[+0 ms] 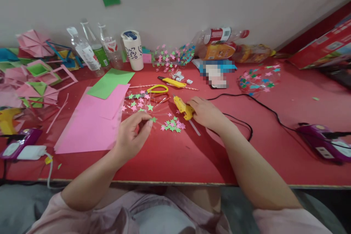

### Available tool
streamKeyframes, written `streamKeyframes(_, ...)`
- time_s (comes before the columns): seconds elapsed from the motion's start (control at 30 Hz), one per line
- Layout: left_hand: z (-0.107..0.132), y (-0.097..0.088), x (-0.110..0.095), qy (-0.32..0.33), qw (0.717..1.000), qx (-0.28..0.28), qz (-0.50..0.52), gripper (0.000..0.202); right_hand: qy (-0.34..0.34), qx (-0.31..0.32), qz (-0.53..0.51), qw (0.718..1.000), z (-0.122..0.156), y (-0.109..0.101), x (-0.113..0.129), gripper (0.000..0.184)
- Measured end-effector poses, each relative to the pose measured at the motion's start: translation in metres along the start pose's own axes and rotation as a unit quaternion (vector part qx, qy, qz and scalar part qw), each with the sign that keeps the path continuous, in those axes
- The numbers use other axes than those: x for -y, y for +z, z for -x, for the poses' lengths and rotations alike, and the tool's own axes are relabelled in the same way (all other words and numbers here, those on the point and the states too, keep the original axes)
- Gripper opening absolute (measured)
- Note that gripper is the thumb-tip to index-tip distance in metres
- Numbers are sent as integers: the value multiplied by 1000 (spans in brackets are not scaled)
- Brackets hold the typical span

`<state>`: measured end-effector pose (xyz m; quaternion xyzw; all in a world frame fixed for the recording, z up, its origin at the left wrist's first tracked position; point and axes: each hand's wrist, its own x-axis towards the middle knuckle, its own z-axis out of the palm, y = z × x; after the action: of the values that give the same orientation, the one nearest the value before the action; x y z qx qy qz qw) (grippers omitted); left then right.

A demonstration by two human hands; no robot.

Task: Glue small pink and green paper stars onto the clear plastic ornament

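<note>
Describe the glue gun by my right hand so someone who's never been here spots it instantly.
On the red table, find the right hand near the middle. It touches the glue gun, just beyond the pile of pink and green stars. The gun is yellow and pistol-shaped, unlike the straight yellow cutter farther back.

Free worktop [170, 164] spans the lower centre — star pile [173, 125] and glue gun [183, 108] block mid-frame, a black cord [245, 94] crosses right of centre

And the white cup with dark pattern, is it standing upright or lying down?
Upright: the white cup stands on the red table, its lid on top.
</note>
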<state>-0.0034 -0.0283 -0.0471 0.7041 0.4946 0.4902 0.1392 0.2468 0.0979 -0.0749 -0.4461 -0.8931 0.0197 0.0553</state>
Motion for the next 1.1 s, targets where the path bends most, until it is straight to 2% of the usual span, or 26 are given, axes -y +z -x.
streamKeyframes(0.07, 0, -2, 1, -6, 1000, -14, 3, 9, -1, -49, -34, 998, -1, -7, 3, 34)
streamKeyframes(0.13, 0, -4, 1, -18, 999, -34, 5, 8, -27, -133, -109, 985, 1, -15, 10, 31)
streamKeyframes(0.2, -1, -5, 2, -37, 998, -52, 10, 7, -78, -217, -200, 952, 4, -21, 23, 21)
streamKeyframes(0.27, -2, -5, 3, -65, 996, -56, 27, 6, -112, -269, -254, 922, 10, -25, 38, 11)
streamKeyframes(0.37, -4, -4, 3, -114, 990, -48, 72, 6, -134, -256, -292, 912, 19, -29, 58, 11)
streamKeyframes(0.5, -7, -3, 3, -149, 983, -47, 100, 6, -174, -191, -360, 896, 27, -28, 70, 15)
streamKeyframes(0.63, -8, -4, 3, -160, 982, -47, 90, 9, -194, -222, -338, 894, 28, -23, 72, 19)
streamKeyframes(0.7, -8, -4, 3, -164, 982, -43, 83, 9, -211, -215, -320, 898, 28, -21, 73, 21)
streamKeyframes(0.83, -7, -3, 2, -163, 984, -38, 64, 8, -233, -192, -304, 904, 27, -20, 75, 25)
streamKeyframes(1.0, -7, -3, 2, -136, 990, -43, 12, 9, -228, -216, -290, 904, 27, -19, 75, 27)
streamKeyframes(1.1, -8, -3, 2, -110, 993, -44, -27, 9, -221, -208, -293, 907, 27, -19, 76, 27)
